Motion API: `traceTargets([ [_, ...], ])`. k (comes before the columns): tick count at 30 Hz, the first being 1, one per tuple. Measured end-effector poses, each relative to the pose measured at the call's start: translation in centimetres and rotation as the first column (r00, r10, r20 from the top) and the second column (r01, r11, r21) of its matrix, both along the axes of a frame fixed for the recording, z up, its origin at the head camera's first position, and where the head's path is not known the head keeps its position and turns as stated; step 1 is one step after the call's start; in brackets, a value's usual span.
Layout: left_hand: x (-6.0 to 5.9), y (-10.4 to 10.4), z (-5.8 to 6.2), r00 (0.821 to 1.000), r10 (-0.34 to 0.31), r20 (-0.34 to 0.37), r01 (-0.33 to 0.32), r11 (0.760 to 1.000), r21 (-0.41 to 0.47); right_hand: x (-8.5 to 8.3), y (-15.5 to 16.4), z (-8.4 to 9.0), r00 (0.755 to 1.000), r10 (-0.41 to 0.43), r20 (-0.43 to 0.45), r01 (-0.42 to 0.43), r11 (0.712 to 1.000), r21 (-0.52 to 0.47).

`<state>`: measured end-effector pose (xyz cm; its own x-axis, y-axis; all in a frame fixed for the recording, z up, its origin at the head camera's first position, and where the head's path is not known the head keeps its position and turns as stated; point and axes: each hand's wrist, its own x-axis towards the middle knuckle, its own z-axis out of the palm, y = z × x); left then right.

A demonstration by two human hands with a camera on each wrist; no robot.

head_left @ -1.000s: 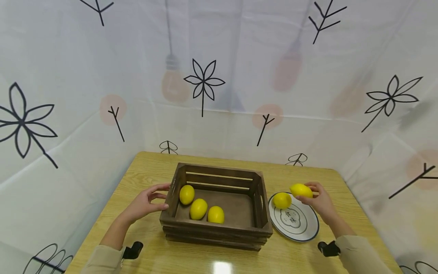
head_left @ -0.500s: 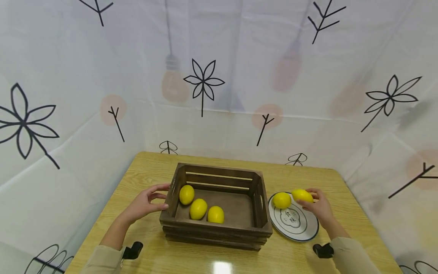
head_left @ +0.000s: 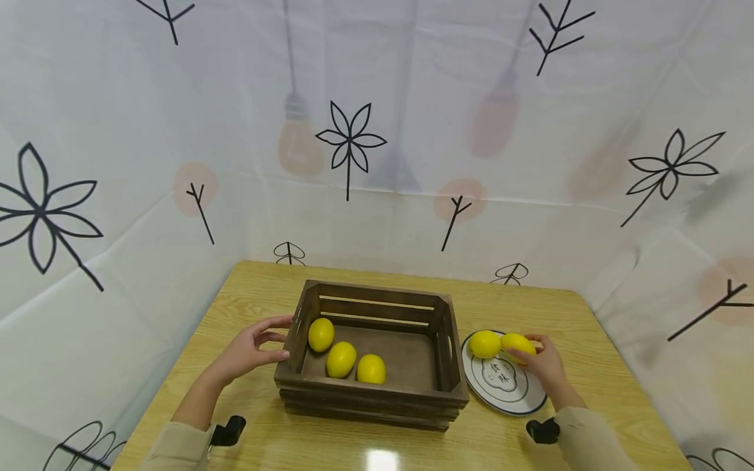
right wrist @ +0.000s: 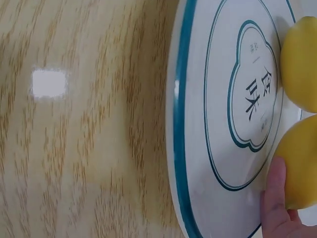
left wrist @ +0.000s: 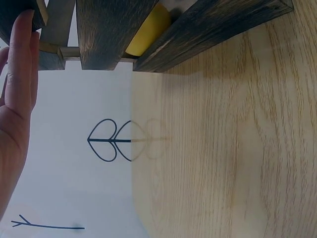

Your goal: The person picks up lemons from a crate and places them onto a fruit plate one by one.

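My right hand [head_left: 544, 363] holds a yellow lemon [head_left: 518, 344] between thumb and fingers, low over the white plate [head_left: 512, 399] with a blue rim. A second lemon [head_left: 484, 344] lies on the plate right beside it; in the right wrist view the held lemon [right wrist: 299, 166] sits against or very near that other lemon [right wrist: 302, 64]. On the left, my left hand [head_left: 250, 347] touches the end of a dark brown wooden crate [head_left: 371, 394], fingers fairly straight along its slats. Three lemons lie inside the crate, one of them the middle lemon [head_left: 341, 360].
Crate and plate stand side by side on a light wooden table [head_left: 330, 441], the plate close to the crate's right end. A white printed cloth [head_left: 383, 222] hangs behind the table and along both sides.
My right hand has come down and slightly left with its lemon, bringing it lower over the plate, beside the other lemon. The left hand and the crate have stayed in place.
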<state>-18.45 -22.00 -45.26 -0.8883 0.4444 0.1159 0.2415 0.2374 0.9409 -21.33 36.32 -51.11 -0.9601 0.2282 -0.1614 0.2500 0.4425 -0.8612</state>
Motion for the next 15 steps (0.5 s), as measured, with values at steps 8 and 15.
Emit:
traceTargets([
  [8, 0.03, -0.01, -0.14, 1.000, 0.006, -0.002, -0.006, 1.000, 0.005, -0.19, -0.38, -0.27, 1.000, 0.000, 0.003, 0.000, 0.999, 0.035],
  [15, -0.12, 0.02, -0.20, 1.000, 0.005, 0.005, -0.005, 1.000, -0.007, 0.26, -0.17, 0.28, 1.000, 0.017, 0.017, -0.017, 1.000, 0.001],
])
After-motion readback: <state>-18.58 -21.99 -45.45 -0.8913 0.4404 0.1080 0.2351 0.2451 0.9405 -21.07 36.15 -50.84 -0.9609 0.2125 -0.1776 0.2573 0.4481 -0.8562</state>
